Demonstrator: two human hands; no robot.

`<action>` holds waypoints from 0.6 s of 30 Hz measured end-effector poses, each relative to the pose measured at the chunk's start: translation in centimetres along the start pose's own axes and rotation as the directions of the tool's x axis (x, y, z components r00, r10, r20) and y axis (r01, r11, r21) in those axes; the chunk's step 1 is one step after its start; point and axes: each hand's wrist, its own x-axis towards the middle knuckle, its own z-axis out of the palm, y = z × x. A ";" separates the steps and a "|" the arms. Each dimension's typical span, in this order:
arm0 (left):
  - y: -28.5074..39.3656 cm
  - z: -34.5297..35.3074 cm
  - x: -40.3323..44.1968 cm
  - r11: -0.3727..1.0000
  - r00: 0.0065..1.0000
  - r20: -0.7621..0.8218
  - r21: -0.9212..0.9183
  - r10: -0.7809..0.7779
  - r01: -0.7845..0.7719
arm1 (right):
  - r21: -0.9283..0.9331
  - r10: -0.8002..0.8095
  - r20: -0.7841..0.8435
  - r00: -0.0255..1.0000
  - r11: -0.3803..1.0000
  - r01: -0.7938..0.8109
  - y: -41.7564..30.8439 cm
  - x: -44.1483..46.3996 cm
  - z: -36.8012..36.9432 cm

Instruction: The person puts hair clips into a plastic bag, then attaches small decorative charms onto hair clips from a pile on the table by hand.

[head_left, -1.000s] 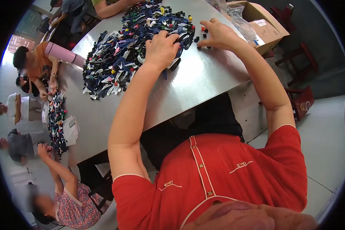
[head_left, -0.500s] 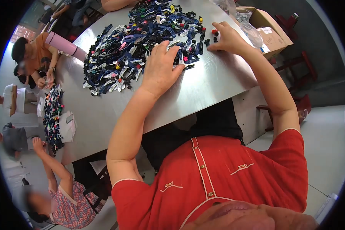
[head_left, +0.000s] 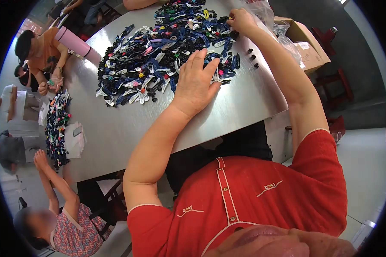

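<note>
A wide pile of hair clips covers the far part of the metal table, mostly dark blue, black and white snap clips with some coloured ones. My left hand lies palm down on the pile's near right edge, fingers stretched and thumb apart, holding nothing. At the pile's far right edge, my right hand has its fingers bent and closed round a small dark hair clip, mostly hidden by the fingertips. Several small black claw clips lie apart from the pile, below my right hand.
An open cardboard box with plastic bags stands beyond the table's right edge. A pink tumbler rests at the left. Further left, two people sit near a smaller clip pile, with a phone on paper beside it.
My right hand has moved away from me to the pile's far right edge, leaving small black clips behind. My left hand has shifted slightly right in view, still on the pile.
</note>
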 end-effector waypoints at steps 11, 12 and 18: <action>-0.2 0.4 0.2 0.997 0.997 0.006 0.033 -0.072 0.072 | -0.006 -0.409 0.125 0.904 0.911 0.413 -4.5 -3.5 1.6; -0.4 0.4 0.0 0.994 0.996 -0.005 0.058 -0.090 0.091 | 0.026 -0.388 0.144 0.910 0.921 0.389 -4.8 -4.1 0.6; -1.9 1.0 0.2 0.993 0.994 -0.064 0.068 -0.088 0.092 | 0.125 -0.441 0.197 0.876 0.897 0.423 -4.2 -9.0 -3.8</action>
